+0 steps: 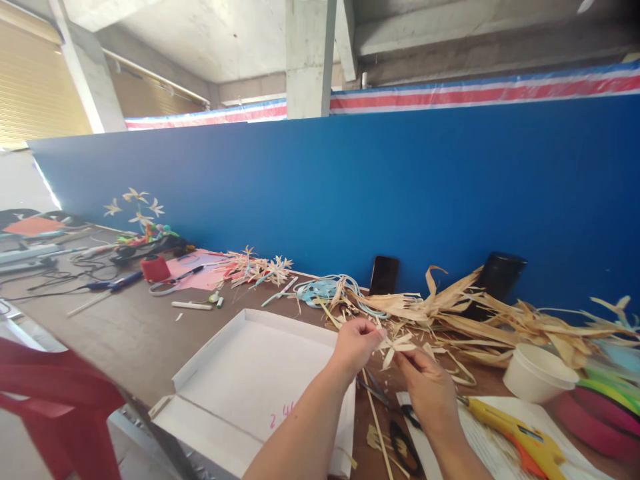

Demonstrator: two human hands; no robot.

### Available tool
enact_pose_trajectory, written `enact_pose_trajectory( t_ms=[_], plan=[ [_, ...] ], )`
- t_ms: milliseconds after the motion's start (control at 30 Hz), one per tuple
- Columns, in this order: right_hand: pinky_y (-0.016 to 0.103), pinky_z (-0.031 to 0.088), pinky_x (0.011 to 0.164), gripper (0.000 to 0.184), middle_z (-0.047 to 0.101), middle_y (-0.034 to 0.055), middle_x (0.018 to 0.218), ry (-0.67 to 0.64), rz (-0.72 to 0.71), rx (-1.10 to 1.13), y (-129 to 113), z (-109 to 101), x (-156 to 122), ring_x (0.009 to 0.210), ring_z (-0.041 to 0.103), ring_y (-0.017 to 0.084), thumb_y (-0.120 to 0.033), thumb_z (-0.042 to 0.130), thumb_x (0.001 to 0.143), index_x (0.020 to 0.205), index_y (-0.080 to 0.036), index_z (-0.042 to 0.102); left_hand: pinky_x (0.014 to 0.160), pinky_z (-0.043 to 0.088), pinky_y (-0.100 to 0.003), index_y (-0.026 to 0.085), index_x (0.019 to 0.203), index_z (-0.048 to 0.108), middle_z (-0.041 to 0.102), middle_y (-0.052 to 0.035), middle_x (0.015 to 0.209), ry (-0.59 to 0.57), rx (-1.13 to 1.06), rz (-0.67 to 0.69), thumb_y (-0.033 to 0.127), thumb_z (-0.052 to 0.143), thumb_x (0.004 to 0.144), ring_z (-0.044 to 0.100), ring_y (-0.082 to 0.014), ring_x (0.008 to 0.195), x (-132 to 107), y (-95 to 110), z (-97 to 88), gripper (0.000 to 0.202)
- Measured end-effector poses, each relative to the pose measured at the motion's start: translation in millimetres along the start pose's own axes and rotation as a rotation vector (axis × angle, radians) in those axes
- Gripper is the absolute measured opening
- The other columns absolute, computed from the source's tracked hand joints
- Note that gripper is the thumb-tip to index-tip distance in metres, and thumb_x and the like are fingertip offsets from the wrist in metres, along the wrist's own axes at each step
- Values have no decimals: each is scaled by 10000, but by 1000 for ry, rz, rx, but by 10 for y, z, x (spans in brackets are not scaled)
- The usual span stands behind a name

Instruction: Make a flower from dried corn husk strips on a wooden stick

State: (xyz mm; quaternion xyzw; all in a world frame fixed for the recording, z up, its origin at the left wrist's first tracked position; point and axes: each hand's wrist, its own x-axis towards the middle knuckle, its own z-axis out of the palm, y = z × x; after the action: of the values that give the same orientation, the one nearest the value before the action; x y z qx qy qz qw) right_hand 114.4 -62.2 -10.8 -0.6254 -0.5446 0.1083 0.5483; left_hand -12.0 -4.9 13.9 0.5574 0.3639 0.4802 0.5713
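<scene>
A small pale flower of dried husk petals (394,347) is between my two hands, over the table's front edge area. My left hand (357,341) is closed in a pinch at the flower's left side. With thumb and fingers together, my right hand (431,381) grips a petal on its right. Below the hands lie black-handled scissors (404,445) and a thin pale stick (377,423). A yellow glue gun (517,432) rests on a printed sheet to the right of my right hand.
An open white box (235,380) lies left of my hands. Dried corn husks (450,303) spread along the back, near a phone (385,275) and a white cup (539,375). Finished flowers (255,265) lie on pink paper farther left. A blue partition (320,193) borders the table.
</scene>
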Motion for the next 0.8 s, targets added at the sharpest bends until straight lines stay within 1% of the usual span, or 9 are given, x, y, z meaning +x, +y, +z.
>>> enact_pose_trajectory(
  t_ms=[133,233,333,433,533,600,667,767,800],
  plan=[
    [267,428,666,254,680,16,713,-7,5,23,14,8,5,694,595,202,-398,578,696,797,-207,712,455,242,-188,134,581,515,404,49,497,-8,-2,0,408,652,611,317,-47,453,10,-29,-6,308],
    [266,423,673,293,686,20,731,10,82,55,48,1,16,712,595,206,-420,585,694,830,-192,708,472,271,-179,128,662,565,441,34,548,0,-19,25,485,603,660,360,-54,487,14,-28,-18,359],
    [269,417,664,331,692,19,721,80,175,73,82,-27,34,700,593,208,-459,596,681,831,-185,704,475,296,-169,137,790,588,508,9,642,30,-42,22,573,535,690,416,-63,523,14,-9,-11,451],
    [273,410,651,336,691,25,688,166,219,65,83,-61,46,672,587,208,-477,606,664,775,-176,704,440,282,-166,129,794,591,532,0,641,15,-43,-45,643,497,675,404,-55,483,0,-13,32,537],
    [277,409,648,346,693,37,698,218,207,98,62,-86,46,684,590,215,-478,608,666,780,-165,701,401,249,-166,105,692,604,511,3,538,-98,-30,-161,680,476,659,369,-42,415,-56,-40,105,589],
    [279,409,646,351,697,37,727,238,206,127,59,-90,41,696,592,216,-479,608,669,804,-168,699,370,198,-170,87,659,625,508,-6,485,-242,-37,-221,672,469,673,351,-34,368,-120,-53,161,606],
    [278,413,625,350,700,35,746,244,228,152,70,-87,36,681,592,211,-477,612,664,819,-175,701,353,175,-168,78,768,654,565,-24,543,-391,-144,-267,595,564,662,375,-30,355,-194,-56,216,535],
    [281,425,567,353,695,49,720,246,215,230,100,-71,27,639,595,212,-462,612,653,821,-169,713,333,213,-159,88,957,644,627,-54,661,-498,-354,-294,458,653,654,430,-35,362,-284,-48,292,478],
    [282,431,549,351,692,55,708,246,198,262,107,-64,23,629,597,213,-453,610,650,820,-166,717,324,221,-154,92,992,635,633,-58,672,-508,-409,-308,425,664,655,444,-37,363,-302,-45,314,474]
  ],
)
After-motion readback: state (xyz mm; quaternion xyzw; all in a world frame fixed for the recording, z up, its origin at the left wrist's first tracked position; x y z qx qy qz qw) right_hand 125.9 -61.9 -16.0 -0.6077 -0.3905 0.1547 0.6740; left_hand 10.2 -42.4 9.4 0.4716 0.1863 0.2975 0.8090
